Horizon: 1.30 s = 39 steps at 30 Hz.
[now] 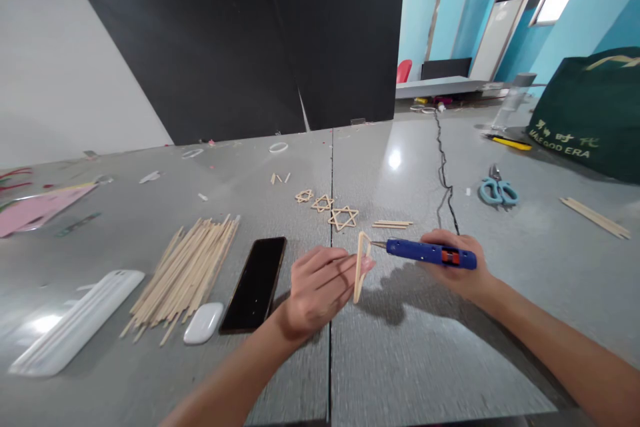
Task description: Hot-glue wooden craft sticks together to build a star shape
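Note:
My left hand (323, 287) pinches a small triangle of wooden sticks (359, 270), held up on edge above the grey table. In my right hand (463, 267) is a blue hot glue gun (425, 253), its metal nozzle pointing left at the triangle's upper corner. Whether the nozzle touches the wood I cannot tell. Behind the hands lie three six-pointed stick stars, the nearest star (343, 217) being the largest. Several loose short sticks (393, 223) rest to the right of it. The fingers under the glue gun are partly hidden.
To the left are a black phone (256, 283), a white rounded case (203, 323), a bundle of wooden sticks (185, 273) and a white packet (77, 320). On the right lie scissors (497, 190), a yellow cutter (509, 142), more sticks (595, 217), a black cord (443, 160) and a green bag (590, 113).

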Motion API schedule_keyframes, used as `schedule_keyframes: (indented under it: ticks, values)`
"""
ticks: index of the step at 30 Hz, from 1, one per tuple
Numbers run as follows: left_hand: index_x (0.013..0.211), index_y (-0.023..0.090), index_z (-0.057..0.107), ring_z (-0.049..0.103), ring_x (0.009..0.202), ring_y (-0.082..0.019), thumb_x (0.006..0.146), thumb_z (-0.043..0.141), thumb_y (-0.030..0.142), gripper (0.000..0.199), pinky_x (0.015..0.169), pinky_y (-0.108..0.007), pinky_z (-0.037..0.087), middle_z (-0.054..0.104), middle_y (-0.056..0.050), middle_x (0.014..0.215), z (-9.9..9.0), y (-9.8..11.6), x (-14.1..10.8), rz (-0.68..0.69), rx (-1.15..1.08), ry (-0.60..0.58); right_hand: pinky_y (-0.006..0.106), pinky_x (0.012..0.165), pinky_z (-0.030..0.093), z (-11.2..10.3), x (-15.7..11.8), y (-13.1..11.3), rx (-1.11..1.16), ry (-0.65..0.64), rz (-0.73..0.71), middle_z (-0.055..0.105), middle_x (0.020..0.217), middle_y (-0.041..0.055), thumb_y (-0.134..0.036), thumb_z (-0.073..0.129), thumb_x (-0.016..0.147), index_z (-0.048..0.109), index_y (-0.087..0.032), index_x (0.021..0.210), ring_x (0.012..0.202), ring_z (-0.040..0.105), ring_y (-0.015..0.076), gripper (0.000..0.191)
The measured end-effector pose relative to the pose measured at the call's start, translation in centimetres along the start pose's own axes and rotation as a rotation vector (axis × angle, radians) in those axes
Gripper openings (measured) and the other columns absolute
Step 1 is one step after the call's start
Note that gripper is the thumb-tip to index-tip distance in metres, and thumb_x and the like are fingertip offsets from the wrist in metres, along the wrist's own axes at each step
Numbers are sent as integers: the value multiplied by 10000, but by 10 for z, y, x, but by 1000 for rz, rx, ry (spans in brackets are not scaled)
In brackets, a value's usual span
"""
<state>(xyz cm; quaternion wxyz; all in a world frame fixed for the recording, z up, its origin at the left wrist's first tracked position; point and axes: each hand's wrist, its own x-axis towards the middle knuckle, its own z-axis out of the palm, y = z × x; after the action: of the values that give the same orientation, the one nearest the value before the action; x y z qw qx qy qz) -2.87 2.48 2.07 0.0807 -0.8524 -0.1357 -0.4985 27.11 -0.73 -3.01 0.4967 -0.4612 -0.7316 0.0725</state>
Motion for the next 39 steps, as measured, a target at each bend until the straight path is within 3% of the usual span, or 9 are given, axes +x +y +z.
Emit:
schedule_keyframes:
  ticks: [7, 13, 19, 34, 39]
  values:
    - [1203, 199, 764, 788, 815, -172, 950, 820, 107, 275, 701, -303, 620, 852, -14, 957, 2, -1, 0, 14, -1, 16, 271, 561, 503, 0, -1, 2, -23, -1, -25, 701, 704, -27, -228, 714, 876, 734, -275, 972, 526, 612, 150, 109]
    - [1184, 182, 760, 786, 833, -174, 952, 823, 111, 251, 687, -294, 601, 851, -23, 958, 1, -1, 1, 26, 2, 21, 287, 573, 517, -1, 0, 0, -58, -35, 63, 688, 674, -1, -315, 694, 883, 728, -256, 926, 515, 594, 159, 81]
    - [1184, 181, 771, 784, 839, -178, 940, 829, 108, 261, 686, -297, 599, 850, -23, 955, 1, -1, 1, 21, -12, 33, 247, 535, 473, -1, 1, -1, -19, 23, -104, 686, 719, -38, -215, 726, 903, 696, -262, 1012, 529, 614, 132, 122]
    - [1020, 189, 784, 783, 723, -162, 882, 869, 61, 207, 720, -319, 666, 847, -10, 878, 12, 0, 2, -116, -130, 168, 226, 530, 465, -4, 6, -3, -39, 12, -169, 665, 719, -65, -177, 686, 917, 647, -268, 1031, 521, 599, 112, 150]
    - [1050, 185, 793, 770, 701, -158, 865, 872, 36, 250, 732, -336, 659, 842, -17, 876, 15, 0, -1, -168, -187, 206, 228, 529, 466, -4, 9, -7, -39, 2, -187, 675, 733, -61, -142, 651, 905, 633, -266, 1031, 527, 616, 114, 178]
